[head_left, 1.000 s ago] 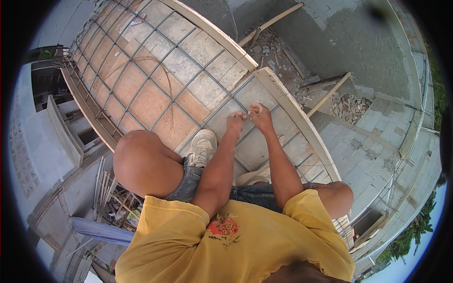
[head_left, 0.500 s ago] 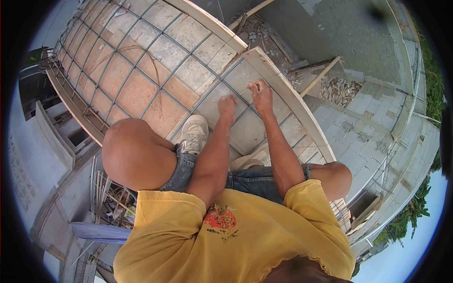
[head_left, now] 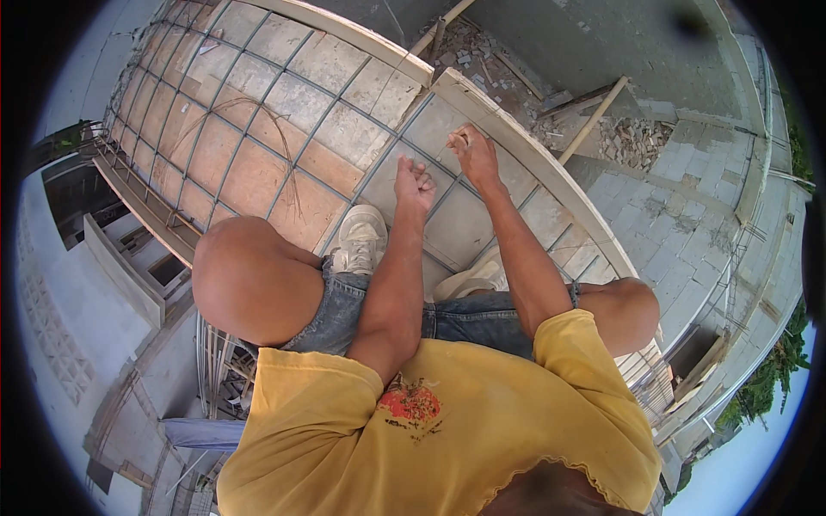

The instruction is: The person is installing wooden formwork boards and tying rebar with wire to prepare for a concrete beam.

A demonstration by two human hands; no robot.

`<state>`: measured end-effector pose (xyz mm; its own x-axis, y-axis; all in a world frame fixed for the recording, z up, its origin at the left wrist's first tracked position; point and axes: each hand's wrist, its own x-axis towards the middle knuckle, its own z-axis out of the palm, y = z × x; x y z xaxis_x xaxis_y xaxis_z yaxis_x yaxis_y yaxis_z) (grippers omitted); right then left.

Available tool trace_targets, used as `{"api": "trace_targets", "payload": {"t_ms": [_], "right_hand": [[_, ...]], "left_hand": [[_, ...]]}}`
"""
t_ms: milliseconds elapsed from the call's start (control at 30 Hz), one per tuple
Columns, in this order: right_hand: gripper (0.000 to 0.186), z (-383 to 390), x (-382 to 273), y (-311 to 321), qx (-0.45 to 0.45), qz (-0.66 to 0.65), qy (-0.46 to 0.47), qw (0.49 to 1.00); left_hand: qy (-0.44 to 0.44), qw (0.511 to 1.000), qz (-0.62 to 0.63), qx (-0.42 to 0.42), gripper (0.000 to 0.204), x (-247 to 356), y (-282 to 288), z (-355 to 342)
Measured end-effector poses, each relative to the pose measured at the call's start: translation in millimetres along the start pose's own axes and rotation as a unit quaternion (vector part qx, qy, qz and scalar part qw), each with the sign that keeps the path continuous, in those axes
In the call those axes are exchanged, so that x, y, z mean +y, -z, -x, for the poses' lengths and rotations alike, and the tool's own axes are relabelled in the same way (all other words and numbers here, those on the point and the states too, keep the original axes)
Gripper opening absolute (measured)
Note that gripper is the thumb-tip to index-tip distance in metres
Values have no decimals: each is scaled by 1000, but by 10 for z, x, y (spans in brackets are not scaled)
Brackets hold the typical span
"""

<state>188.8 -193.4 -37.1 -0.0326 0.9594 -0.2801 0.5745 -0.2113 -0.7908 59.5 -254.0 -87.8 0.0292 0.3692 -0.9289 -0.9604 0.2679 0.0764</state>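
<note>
Both my hands are over a grid of thin steel reinforcing bars point(head_left: 396, 134) laid above pale boards. The fingers of my left hand point(head_left: 415, 182) are curled inward, close beside a bar crossing. To its right and slightly farther off, my right hand point(head_left: 474, 155) is closed, thumb and fingers drawn together near a bar. Anything held in either hand is too small to make out. Thin brown wires point(head_left: 290, 185) lie loose across the grid on the left. My left shoe point(head_left: 360, 234) stands on the grid between my left knee and left forearm.
A raised formwork board point(head_left: 527, 143) edges the deck on the right, with another board point(head_left: 357, 36) at the far side. Beyond is a drop with rubble point(head_left: 632, 142) and a slanting pole point(head_left: 594, 119). Grey block paving point(head_left: 641, 228) lies to the right.
My left hand has turned and moved up a little, so its curled fingers show more. My right hand has shifted slightly farther away and stays closed. The view has tilted slightly.
</note>
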Motion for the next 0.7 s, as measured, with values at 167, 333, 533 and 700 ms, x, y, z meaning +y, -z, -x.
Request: {"api": "trace_targets", "payload": {"t_ms": [167, 333, 533, 700], "right_hand": [[18, 1, -54, -22, -2, 10, -8, 1000], [20, 106, -123, 60, 8, 60, -50, 997], [25, 439, -522, 437, 113, 209, -4, 971], [47, 380, -559, 1230, 185, 356, 109, 909]], "left_hand": [[-25, 985, -159, -62, 38, 93, 170, 222], [-87, 986, -140, -40, 47, -35, 86, 405], [-104, 979, -178, 3, 49, 41, -30, 483], [-105, 987, -121, 13, 40, 23, 9, 375]]}}
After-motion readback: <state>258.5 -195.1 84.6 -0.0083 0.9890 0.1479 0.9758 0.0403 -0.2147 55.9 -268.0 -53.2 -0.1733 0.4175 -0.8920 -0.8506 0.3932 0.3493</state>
